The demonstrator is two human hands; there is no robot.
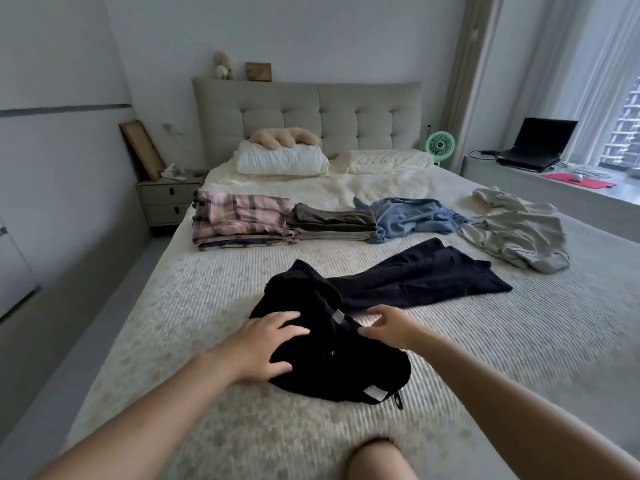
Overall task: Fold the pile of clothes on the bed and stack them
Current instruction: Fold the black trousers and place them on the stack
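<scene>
A crumpled black garment (332, 362) lies on the bed (207, 306) right in front of me. My left hand (268, 344) rests on its left side with fingers spread. My right hand (386, 325) touches its upper right edge, fingers loosely bent over the cloth. Behind it, dark navy trousers (422, 275) lie spread out flat. Further back sit a folded pink plaid stack (239, 218) and a folded brown-grey stack (332, 221). A rumpled blue garment (412, 218) and a rumpled light grey garment (516, 233) lie to the right.
Pillows (282, 161) lie at the padded headboard. A nightstand (166, 199) stands at the bed's left. A green fan (440, 145), a laptop (536, 143) and a red mat (578, 181) are on the window ledge at the right. My knee (377, 459) shows at the bottom.
</scene>
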